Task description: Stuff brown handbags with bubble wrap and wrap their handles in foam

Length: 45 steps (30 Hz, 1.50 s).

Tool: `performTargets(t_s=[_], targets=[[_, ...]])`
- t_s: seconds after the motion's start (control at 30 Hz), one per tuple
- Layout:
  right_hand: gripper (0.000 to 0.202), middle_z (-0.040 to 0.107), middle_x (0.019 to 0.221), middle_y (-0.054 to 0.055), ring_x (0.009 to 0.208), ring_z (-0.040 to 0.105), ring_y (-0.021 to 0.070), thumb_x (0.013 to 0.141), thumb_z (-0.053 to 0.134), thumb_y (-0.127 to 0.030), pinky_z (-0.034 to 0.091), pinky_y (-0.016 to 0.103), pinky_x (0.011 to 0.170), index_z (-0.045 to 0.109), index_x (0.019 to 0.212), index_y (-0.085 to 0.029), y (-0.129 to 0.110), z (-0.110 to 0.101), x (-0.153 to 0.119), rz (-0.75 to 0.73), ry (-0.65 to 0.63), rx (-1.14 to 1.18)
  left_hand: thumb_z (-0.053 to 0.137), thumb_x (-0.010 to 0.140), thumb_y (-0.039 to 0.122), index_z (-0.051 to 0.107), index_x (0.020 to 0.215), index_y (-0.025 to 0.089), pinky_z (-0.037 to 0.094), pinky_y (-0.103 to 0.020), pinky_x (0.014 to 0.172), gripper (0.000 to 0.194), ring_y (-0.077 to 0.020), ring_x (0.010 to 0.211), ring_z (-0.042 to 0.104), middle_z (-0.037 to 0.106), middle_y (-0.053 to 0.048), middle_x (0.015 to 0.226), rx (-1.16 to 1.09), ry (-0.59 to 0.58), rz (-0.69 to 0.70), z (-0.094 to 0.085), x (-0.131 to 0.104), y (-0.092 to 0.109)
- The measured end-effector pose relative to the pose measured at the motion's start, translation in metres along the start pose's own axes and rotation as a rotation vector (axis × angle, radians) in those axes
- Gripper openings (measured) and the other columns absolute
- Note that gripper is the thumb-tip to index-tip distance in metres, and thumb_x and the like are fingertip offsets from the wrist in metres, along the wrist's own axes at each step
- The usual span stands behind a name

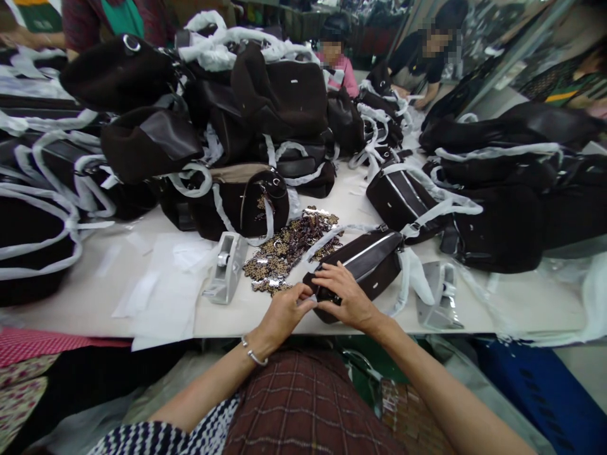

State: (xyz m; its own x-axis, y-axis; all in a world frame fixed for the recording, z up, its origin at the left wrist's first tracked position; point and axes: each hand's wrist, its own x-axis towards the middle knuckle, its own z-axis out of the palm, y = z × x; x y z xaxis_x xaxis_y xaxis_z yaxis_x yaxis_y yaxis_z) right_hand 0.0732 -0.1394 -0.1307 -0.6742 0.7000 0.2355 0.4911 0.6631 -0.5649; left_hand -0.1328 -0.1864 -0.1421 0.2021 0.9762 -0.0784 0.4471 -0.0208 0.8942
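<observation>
Checked brown apron (303, 404), left fingers (300, 292) and right fingers (332, 282) clamped on dark bag (380, 278), white table (270, 319), people (349, 77) beyond.

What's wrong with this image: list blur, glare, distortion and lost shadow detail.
Head view: wide-angle stretch toward the sides, with the far-left bag looking smeared and soft; bright glints on the pile of metallic pieces; white papers nearly washed out; the stacked dark bag losing detail in shadow; left hand and right hand fairly clear.

Diffuse cool light, pale tabletop (545, 297) bright, background (370, 38) dim, soft shadows, edges stretched and blurred
</observation>
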Motion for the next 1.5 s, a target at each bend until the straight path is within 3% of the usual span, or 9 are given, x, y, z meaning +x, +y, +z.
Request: performTargets(t_s=[0.27,0.4,0.53,0.67,0.8,1.03,1.2,1.37,1.5], targets=[[0.049,0.057,0.135,0.013,0.137,0.042,0.0285,0.085,0.071,-0.030,0.023,0.057,0.117,0.056,0.131,-0.022,0.017,0.003,-0.014,0.064,0.065,0.130,0.066,0.081,0.022,0.056,0.088,0.021,0.046,-0.025,0.070,0.012,-0.0147,0.075,0.062,0.064,0.002,0.079,-0.041,0.014,-0.053,0.010,0.015,0.012],[0.059,0.055,0.137,0.013,0.135,0.043,0.0304,0.076,0.079,-0.037,0.024,0.057,0.117,0.058,0.130,-0.024,0.019,0.005,-0.010,0.050,0.058,0.201,0.067,0.075,0.019,0.051,0.082,0.020,0.041,-0.022,0.061,0.017,-0.0119,0.064,0.056,0.057,0.006,0.069,-0.091,0.023,-0.132,0.017,0.027,0.017],[0.039,0.059,0.132,0.011,0.132,0.046,0.0297,0.076,0.079,-0.035,0.027,0.057,0.115,0.068,0.112,-0.025,0.017,0.006,-0.008,0.075,0.094,0.152,0.066,0.079,0.036,0.049,0.072,0.019,0.042,-0.022,0.056,0.025,-0.0124,0.060,0.056,0.055,0.005,0.064,-0.260,-0.032,-0.261,0.016,0.029,0.016],[0.019,0.062,0.127,0.009,0.130,0.048,0.0283,0.079,0.077,-0.028,0.030,0.055,0.114,0.070,0.096,-0.023,0.014,0.011,-0.008,0.089,0.133,0.128,0.057,0.085,0.051,0.052,0.092,0.018,0.052,-0.028,0.058,0.034,-0.0181,0.069,0.067,0.065,-0.002,0.080,-0.553,-0.141,-0.359,0.006,0.018,0.010],[0.010,0.063,0.125,0.008,0.130,0.047,0.0275,0.080,0.075,-0.023,0.029,0.055,0.114,0.069,0.088,-0.023,0.013,0.011,-0.007,0.087,0.135,0.128,0.063,0.081,0.043,0.055,0.086,0.017,0.050,-0.026,0.055,0.028,-0.0180,0.064,0.067,0.064,-0.001,0.074,-0.428,-0.184,-0.395,0.003,0.008,0.004],[0.011,0.067,0.118,0.008,0.125,0.053,0.0263,0.080,0.076,-0.024,0.037,0.052,0.109,0.068,0.088,-0.022,0.010,-0.006,-0.001,0.089,0.098,0.188,0.053,0.090,0.036,0.061,0.071,0.019,0.037,-0.023,0.060,0.027,-0.0138,0.066,0.056,0.061,0.002,0.067,0.079,-0.077,-0.111,0.004,0.019,0.018],[0.045,0.064,0.124,0.009,0.124,0.052,0.0271,0.072,0.083,-0.028,0.038,0.049,0.107,0.066,0.113,-0.023,0.009,-0.011,0.005,0.081,0.049,0.128,0.046,0.098,0.029,0.060,0.083,0.020,0.040,-0.025,0.070,0.023,-0.0154,0.078,0.058,0.064,-0.001,0.083,0.302,0.030,0.079,0.012,0.021,0.023],[0.020,0.069,0.113,0.004,0.113,0.058,0.0242,0.074,0.082,-0.030,0.039,0.045,0.101,0.073,0.091,-0.026,0.014,-0.012,0.011,0.022,0.034,0.085,0.036,0.103,0.031,0.058,0.092,0.018,0.044,-0.027,0.074,0.028,-0.0175,0.080,0.061,0.064,-0.005,0.086,0.477,0.037,0.190,0.023,0.018,0.017],[0.012,0.072,0.101,0.002,0.103,0.061,0.0204,0.075,0.082,-0.032,0.040,0.040,0.096,0.073,0.078,-0.024,0.016,-0.010,0.015,0.002,0.086,0.144,0.042,0.101,0.035,0.055,0.097,0.020,0.045,-0.028,0.074,0.020,-0.0180,0.082,0.063,0.065,-0.003,0.089,0.389,0.027,0.162,0.019,0.011,0.018]])
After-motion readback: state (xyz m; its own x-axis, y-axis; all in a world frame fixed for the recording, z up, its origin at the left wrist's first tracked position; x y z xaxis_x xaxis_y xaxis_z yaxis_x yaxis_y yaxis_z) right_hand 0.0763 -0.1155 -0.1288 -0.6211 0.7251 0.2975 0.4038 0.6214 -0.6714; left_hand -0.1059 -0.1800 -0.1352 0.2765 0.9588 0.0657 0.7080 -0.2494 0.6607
